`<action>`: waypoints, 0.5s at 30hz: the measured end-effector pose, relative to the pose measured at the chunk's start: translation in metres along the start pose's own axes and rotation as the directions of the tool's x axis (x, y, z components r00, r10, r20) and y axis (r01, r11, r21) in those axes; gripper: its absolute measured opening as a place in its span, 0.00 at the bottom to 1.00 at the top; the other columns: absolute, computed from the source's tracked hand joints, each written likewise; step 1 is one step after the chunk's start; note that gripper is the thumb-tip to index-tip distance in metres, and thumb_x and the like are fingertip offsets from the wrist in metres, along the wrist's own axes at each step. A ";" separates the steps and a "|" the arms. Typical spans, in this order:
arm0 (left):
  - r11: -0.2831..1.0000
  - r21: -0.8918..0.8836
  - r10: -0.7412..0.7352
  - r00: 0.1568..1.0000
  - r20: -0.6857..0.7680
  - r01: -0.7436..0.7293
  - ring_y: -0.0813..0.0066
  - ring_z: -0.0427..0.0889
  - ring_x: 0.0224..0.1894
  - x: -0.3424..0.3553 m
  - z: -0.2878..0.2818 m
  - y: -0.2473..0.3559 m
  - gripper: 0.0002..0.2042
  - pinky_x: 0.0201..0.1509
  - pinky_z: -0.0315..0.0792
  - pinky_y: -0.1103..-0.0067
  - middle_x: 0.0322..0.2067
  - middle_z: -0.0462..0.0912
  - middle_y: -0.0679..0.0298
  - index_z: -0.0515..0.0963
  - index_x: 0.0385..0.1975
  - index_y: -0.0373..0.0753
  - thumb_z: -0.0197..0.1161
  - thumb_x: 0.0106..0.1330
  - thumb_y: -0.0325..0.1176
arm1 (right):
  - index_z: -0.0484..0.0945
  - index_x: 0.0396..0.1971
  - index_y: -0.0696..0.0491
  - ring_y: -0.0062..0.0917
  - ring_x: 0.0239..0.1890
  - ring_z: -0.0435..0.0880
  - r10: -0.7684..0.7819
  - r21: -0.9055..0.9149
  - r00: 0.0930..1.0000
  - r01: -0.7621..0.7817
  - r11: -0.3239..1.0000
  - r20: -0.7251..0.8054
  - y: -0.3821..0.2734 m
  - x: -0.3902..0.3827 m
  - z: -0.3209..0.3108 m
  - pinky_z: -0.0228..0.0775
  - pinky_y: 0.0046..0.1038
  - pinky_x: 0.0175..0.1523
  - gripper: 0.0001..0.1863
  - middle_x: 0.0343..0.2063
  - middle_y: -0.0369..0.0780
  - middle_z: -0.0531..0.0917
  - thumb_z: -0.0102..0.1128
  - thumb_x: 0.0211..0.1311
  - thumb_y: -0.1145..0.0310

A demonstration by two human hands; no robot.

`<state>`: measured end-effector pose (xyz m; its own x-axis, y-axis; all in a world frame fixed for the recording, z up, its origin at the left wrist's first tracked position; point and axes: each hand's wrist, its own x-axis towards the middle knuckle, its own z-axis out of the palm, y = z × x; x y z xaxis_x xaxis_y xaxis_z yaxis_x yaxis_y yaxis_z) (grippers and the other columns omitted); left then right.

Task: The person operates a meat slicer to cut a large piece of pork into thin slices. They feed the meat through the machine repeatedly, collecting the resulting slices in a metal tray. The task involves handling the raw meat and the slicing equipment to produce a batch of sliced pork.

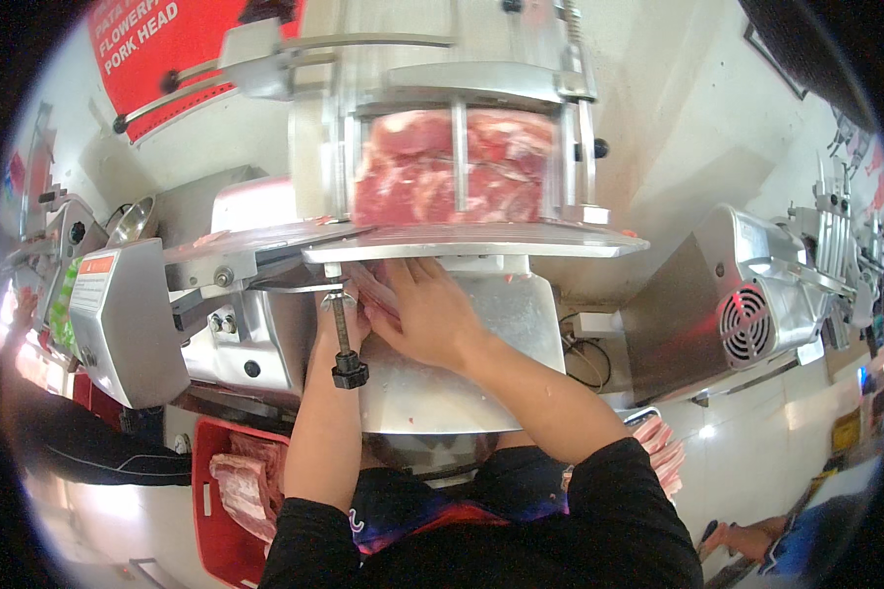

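Below the front plate of a meat slicer (481, 245), my two hands are close together. My right hand (427, 309) is palm down, its fingers reaching toward the plate's edge, with pale pink sliced meat (378, 294) between its thumb and index finger. My left hand (349, 319) is against the left side of this meat; its fingers are mostly hidden by the meat and a threaded rod with a black knob (350, 371). Above the plate, a large red, fat-marbled block of meat (408, 172) sits in the slicer's carriage, slightly blurred.
A metal tray (462, 383) lies below my hands. Red crate (206, 501) with ribbed meat pieces (246, 486) stands at lower left; more meat strips (661, 452) lie at my right. Other slicing machines (756, 294) flank me. Another person's hand (742, 540) shows at lower right.
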<state>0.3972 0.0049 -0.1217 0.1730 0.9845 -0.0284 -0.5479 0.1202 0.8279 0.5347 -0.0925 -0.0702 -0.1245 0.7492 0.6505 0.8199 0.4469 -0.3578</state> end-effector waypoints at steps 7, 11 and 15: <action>0.998 0.056 -0.021 0.994 -0.105 0.027 0.66 0.83 0.43 -0.014 0.038 0.014 0.13 0.45 0.80 0.71 0.44 0.82 0.58 0.72 0.52 0.36 0.48 0.77 0.37 | 0.65 0.62 0.61 0.53 0.58 0.73 -0.006 0.008 0.998 0.006 1.000 0.064 0.009 -0.001 0.006 0.59 0.51 0.67 0.32 0.53 0.56 0.76 0.59 0.60 0.60; 0.997 -0.018 -0.074 0.991 -0.111 0.072 0.65 0.83 0.44 -0.006 0.030 0.012 0.14 0.46 0.80 0.70 0.45 0.82 0.57 0.73 0.51 0.36 0.47 0.77 0.39 | 0.65 0.65 0.52 0.51 0.60 0.73 0.009 -0.106 0.992 0.005 0.994 0.130 0.003 -0.004 0.002 0.57 0.54 0.69 0.31 0.59 0.51 0.73 0.57 0.63 0.62; 0.981 -0.171 -0.090 0.996 0.019 0.092 0.66 0.82 0.42 0.005 0.017 0.004 0.14 0.44 0.79 0.71 0.43 0.81 0.59 0.74 0.50 0.37 0.48 0.77 0.39 | 0.72 0.62 0.48 0.44 0.60 0.74 -0.012 -0.212 0.986 0.048 0.976 0.166 0.002 -0.010 -0.003 0.57 0.54 0.69 0.25 0.60 0.46 0.73 0.55 0.65 0.61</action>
<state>0.4101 0.0079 -0.1088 0.2370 0.9671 -0.0923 -0.6618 0.2303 0.7135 0.5390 -0.1011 -0.0757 -0.2259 0.8145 0.5343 0.9126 0.3688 -0.1764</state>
